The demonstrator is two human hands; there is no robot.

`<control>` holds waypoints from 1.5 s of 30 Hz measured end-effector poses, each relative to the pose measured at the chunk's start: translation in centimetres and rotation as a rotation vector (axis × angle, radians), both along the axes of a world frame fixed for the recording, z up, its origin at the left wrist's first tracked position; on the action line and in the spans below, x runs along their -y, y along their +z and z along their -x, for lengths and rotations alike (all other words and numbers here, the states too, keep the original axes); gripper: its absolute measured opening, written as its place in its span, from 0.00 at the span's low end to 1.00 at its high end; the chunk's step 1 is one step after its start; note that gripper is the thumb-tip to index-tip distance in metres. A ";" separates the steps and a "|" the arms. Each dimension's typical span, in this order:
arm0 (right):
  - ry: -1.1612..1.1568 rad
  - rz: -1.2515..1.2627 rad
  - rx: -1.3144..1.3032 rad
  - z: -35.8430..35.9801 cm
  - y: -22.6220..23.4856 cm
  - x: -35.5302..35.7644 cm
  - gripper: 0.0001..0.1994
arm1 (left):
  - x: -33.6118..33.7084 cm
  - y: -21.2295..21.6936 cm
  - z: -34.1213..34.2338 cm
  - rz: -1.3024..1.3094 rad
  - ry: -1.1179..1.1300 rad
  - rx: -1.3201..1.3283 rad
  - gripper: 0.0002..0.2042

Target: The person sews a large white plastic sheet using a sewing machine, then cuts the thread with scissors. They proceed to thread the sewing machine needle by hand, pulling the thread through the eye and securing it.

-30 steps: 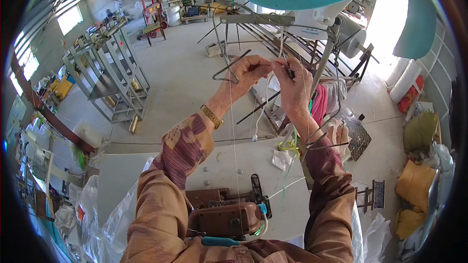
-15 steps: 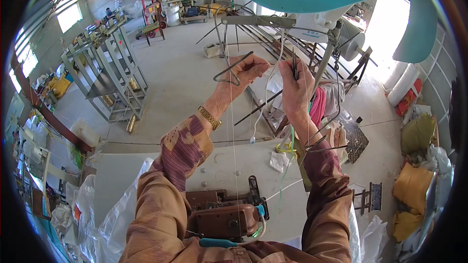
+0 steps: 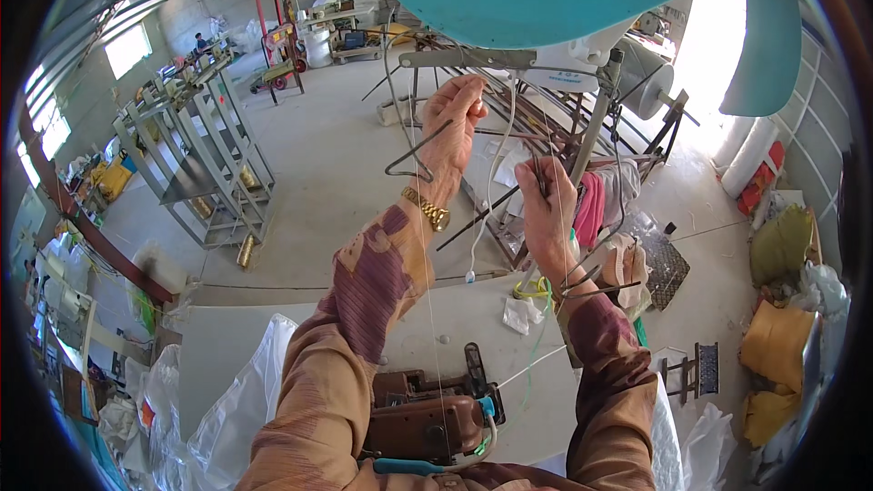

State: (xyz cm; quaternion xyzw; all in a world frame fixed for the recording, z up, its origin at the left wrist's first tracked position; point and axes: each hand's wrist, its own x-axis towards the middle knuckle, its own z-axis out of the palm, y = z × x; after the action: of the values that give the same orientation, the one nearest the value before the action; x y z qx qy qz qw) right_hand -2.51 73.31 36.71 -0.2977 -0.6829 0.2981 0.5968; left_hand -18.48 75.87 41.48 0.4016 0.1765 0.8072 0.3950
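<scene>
A brown machine (image 3: 409, 429) sits on the pale table (image 3: 309, 305), thin thread (image 3: 436, 345) rising to a bent wire (image 3: 419, 145). The right hand (image 3: 548, 214) grips a dark tool (image 3: 539, 175); the left hand (image 3: 450, 132), higher, has fingertips drawn together, on what I can't tell. A red trolley (image 3: 280, 41) stands far off.

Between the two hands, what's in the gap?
Head view: a hanging white cord crosses the gap between the left hand and right hand; its depth relative to them isn't clear.
</scene>
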 end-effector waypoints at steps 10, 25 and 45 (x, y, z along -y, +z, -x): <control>-0.002 0.077 0.067 -2.4 -3.1 0.9 0.09 | -1.6 0.9 0.3 0.021 -0.050 0.177 0.04; 0.043 0.182 0.099 -3.4 -6.7 1.5 0.10 | -1.9 0.8 1.2 -0.055 -0.169 0.262 0.05; 0.090 0.305 0.117 -4.3 -11.4 1.6 0.11 | -1.9 0.7 0.5 -0.009 -0.211 0.206 0.04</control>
State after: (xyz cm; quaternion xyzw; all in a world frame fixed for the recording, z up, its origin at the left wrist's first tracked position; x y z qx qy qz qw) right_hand 1.77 71.71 25.26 -0.3707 -0.6759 0.4069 0.4901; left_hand -18.95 77.73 42.16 0.3347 0.0883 0.7988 0.4921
